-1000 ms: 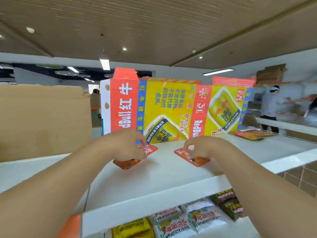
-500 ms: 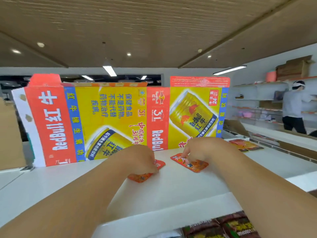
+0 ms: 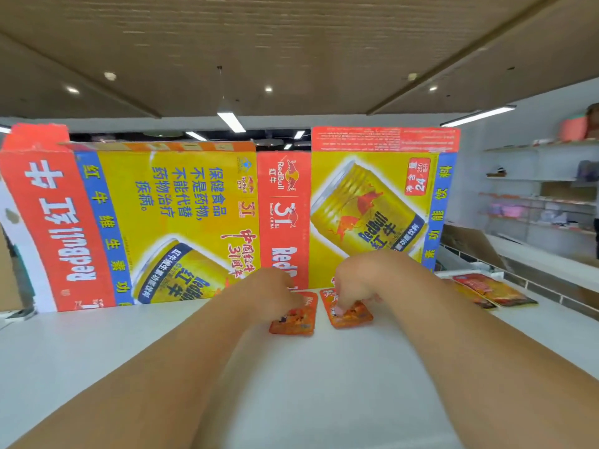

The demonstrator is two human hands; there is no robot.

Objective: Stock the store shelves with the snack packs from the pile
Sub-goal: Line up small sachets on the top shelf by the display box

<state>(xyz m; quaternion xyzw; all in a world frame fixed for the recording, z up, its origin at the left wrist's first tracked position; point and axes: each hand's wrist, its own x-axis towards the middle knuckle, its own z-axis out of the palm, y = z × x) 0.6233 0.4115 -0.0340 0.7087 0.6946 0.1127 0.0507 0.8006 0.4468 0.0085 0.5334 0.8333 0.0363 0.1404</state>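
Two small red-orange snack packs lie flat side by side on the white top shelf [image 3: 97,351]. My left hand [image 3: 272,290] rests on the left pack [image 3: 293,320], fingers curled down onto its far end. My right hand [image 3: 356,280] presses fingertips onto the right pack [image 3: 351,315]. Both packs sit just in front of the Red Bull carton, a narrow gap between them. Each hand hides the far half of its pack.
A flattened yellow and red Red Bull carton [image 3: 194,222] stands upright along the back of the shelf. More red-orange packs [image 3: 486,288] lie at the right. Brown cardboard [image 3: 470,244] and wall shelves [image 3: 534,196] are beyond on the right.
My view has swung left and closer to the shelf top. Both hands have pushed the two packs further back toward the carton and nearer to each other.
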